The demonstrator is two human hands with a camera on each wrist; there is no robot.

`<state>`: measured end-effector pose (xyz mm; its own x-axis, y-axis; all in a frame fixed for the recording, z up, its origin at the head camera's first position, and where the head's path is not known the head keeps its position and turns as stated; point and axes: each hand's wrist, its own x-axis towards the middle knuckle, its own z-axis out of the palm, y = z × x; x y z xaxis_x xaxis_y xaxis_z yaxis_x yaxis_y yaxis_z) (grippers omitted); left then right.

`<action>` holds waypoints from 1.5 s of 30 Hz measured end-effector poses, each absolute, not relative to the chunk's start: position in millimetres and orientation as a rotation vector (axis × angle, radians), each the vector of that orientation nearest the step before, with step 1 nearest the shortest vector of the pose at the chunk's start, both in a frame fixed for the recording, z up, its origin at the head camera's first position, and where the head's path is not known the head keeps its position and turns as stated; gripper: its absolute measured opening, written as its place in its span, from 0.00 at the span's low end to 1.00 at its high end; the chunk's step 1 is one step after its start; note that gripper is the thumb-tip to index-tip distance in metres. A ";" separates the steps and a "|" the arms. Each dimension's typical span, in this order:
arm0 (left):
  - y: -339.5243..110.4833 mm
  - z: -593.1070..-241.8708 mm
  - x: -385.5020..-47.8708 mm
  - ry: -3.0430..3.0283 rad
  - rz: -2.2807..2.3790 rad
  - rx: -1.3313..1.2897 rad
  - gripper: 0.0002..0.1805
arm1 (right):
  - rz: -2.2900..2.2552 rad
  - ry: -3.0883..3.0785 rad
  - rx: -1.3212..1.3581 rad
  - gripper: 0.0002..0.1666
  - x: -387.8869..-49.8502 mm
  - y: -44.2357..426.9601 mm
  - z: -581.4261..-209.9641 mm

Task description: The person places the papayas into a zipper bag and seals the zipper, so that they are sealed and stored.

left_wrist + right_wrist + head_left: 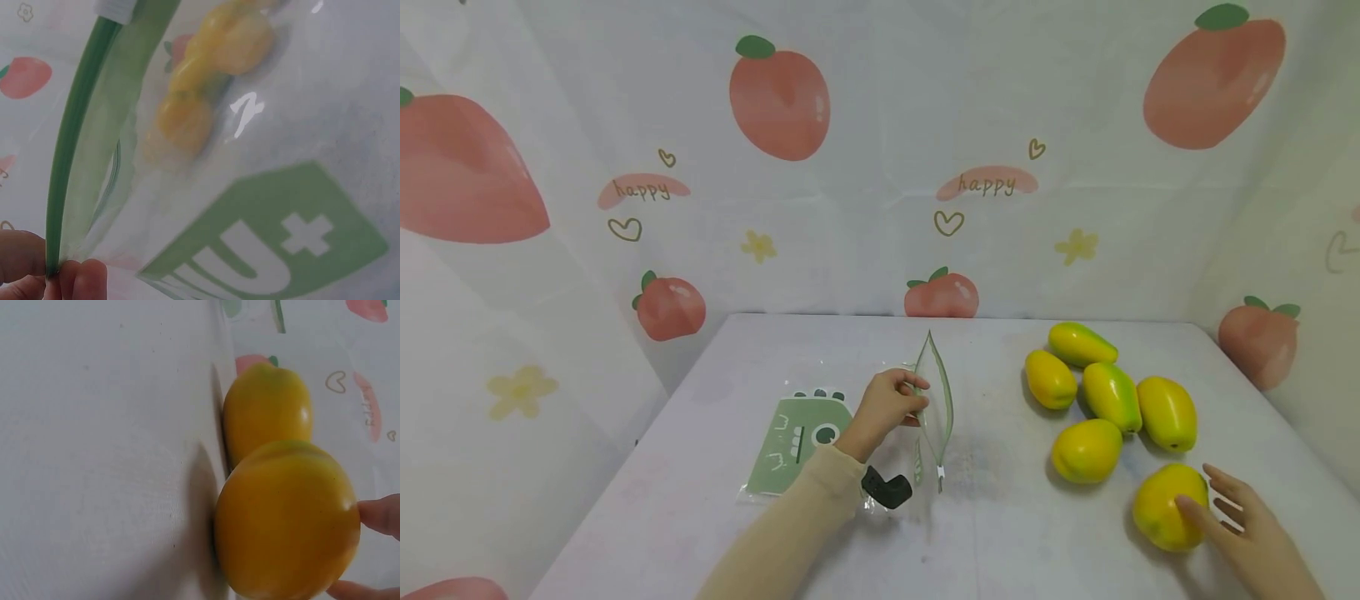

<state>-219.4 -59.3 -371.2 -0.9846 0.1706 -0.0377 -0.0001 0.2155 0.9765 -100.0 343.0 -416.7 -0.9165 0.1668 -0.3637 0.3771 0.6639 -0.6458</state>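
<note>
My left hand point(887, 408) pinches the green zip edge of a clear plastic zip bag point(797, 450) between thumb and fingers. The bag's mouth stands parted in a loop, with a white slider at the near end. A green one-eyed monster face is printed on the bag; in the left wrist view a green label point(337, 219) shows. At the right, my right hand point(1247, 517) is beside the nearest yellow mango point(1167, 521), its thumb and fingertips at the fruit's right side. In the right wrist view two fingertips touch that mango point(287, 525), which rests on the table.
Several more yellow-green mangoes point(1086, 451) lie grouped on the right half of the white table point(985, 533). A black band-like device point(887, 489) is at my left wrist. Behind the table hangs a white cloth point(865, 225) printed with peaches.
</note>
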 end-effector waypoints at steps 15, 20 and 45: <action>-60.2 -387.2 -230.9 2.358 1.873 0.160 0.11 | -0.996 2.495 0.408 0.68 -109.5 326.3 -415.6; -60.3 -387.3 -231.1 2.363 1.879 0.174 0.12 | -0.992 2.501 0.380 0.66 -111.2 322.6 -413.6; -58.2 -385.3 -230.4 2.371 1.862 0.168 0.11 | -1.073 2.784 0.253 0.59 -117.4 318.5 -373.2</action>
<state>-230.4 -58.2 -385.3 -0.9865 0.1618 -0.0272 0.0120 0.2363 0.9716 -117.4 318.5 -373.2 -0.9750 0.1038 -0.1966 0.2089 0.7305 -0.6502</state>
